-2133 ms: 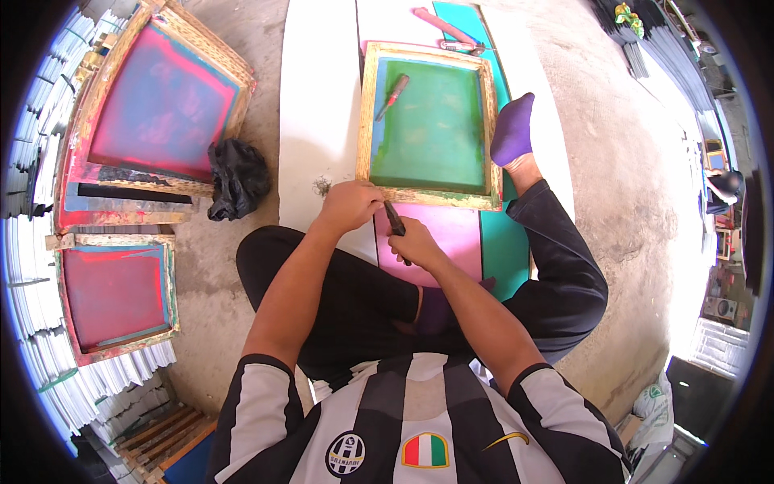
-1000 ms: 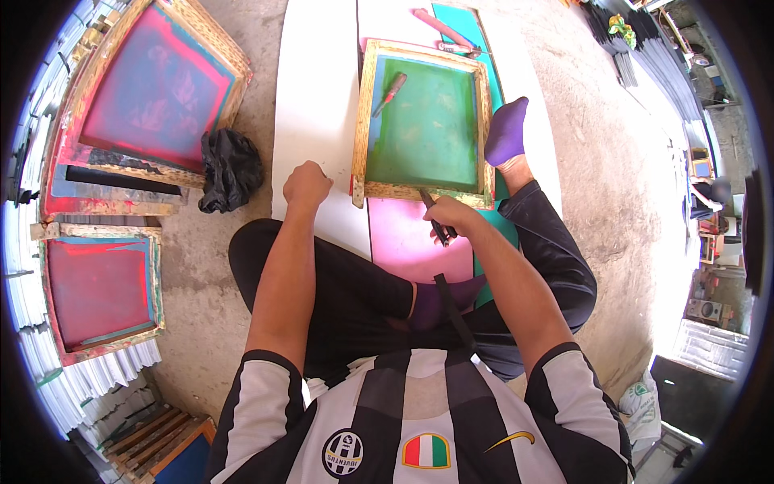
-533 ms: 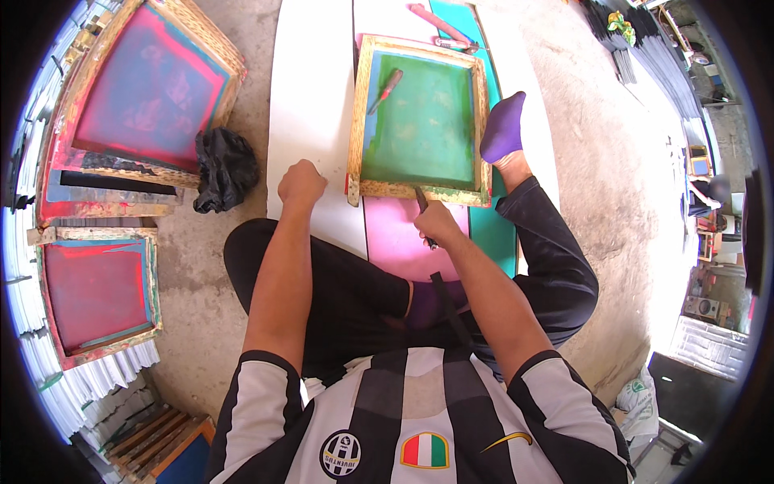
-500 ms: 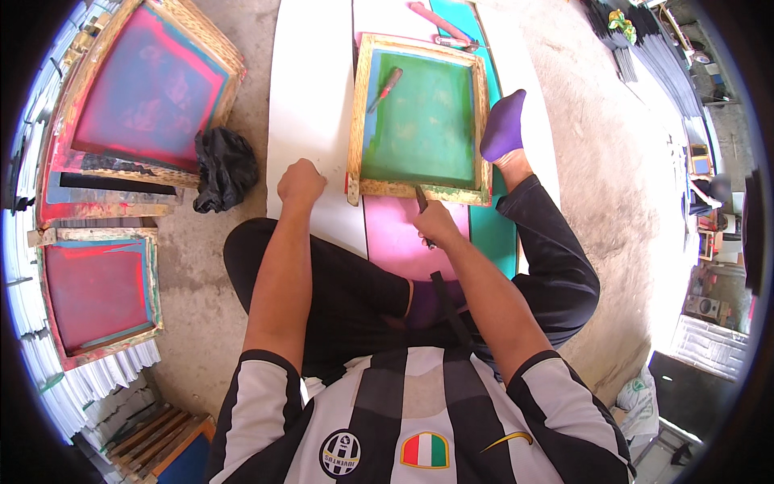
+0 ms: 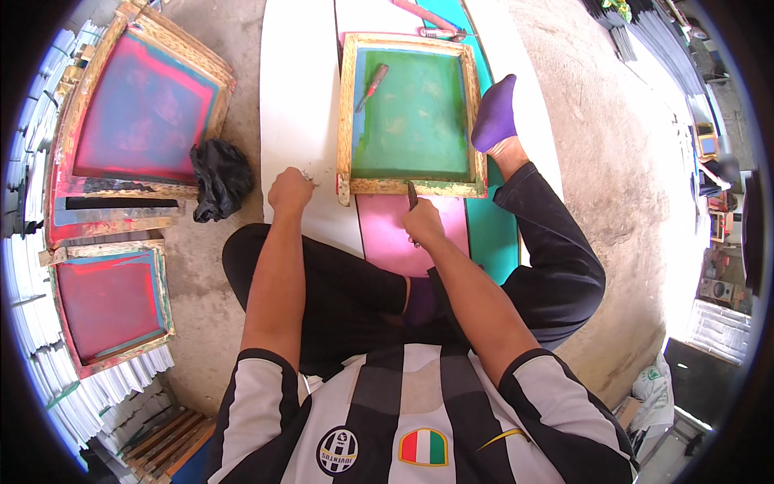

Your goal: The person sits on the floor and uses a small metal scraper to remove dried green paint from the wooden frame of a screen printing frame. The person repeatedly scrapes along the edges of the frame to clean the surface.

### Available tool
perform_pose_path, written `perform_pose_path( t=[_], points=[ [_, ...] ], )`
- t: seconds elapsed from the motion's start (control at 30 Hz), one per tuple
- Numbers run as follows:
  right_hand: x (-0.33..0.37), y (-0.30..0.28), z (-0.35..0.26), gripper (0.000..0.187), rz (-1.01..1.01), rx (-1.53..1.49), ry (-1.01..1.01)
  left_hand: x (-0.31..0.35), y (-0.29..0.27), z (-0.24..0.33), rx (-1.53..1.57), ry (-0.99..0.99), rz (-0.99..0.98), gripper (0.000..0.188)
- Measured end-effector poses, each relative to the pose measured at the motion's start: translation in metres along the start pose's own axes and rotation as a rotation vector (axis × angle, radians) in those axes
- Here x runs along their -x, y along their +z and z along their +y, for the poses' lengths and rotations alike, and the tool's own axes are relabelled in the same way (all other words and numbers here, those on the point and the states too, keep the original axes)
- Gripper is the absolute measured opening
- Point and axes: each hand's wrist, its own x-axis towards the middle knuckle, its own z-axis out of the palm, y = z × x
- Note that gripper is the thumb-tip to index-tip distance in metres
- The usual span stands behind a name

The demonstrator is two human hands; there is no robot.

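2 hands have moved up to the green screen frame: the left hand rests fisted by its near left corner, while the right hand has its fingers closed around a dark tool touching the frame's near edge, above the pink sheet.

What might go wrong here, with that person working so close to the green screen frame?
The right hand holds a dark slim tool at the near edge of the wooden frame with green mesh; a slip might tear the mesh. The purple-socked foot rests on the frame's right rail and could smear ink. The left hand, fisted at the frame's corner, may nudge it.
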Motion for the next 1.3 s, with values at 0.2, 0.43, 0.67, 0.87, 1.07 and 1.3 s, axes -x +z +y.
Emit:
perform_pose_path(
  t=[0.2, 0.43, 0.67, 0.87, 1.07, 1.3],
  points=[
    [0.004, 0.000, -0.006, 0.028, -0.001, 0.002, 0.016, 0.004, 0.003, -0.005, -0.016, 0.022, 0.048, 0.044],
    [-0.009, 0.025, 0.022, 0.032, 0.213, 0.109, -0.114, 0.002, 0.004, -0.005, -0.018, 0.020, 0.054, 0.047],
    [0.000, 0.033, 0.036, 0.025, 0.197, 0.093, -0.296, 0.003, 0.009, 0.004, 0.232, 0.223, 0.059, 0.047],
    [0.026, 0.060, 0.001, 0.020, 0.120, 0.063, -0.490, 0.023, 0.026, 0.014, 0.615, 0.656, -0.339, 0.034],
    [0.017, 0.073, -0.013, 0.022, 0.026, -0.014, -0.633, 0.021, 0.022, 0.010, 0.822, 0.536, -0.526, 0.027],
    [0.020, 0.057, -0.031, 0.032, -0.396, -0.330, -0.380, 0.014, 0.019, 0.006, 0.949, 0.371, -0.463, 0.023]
  ],
)
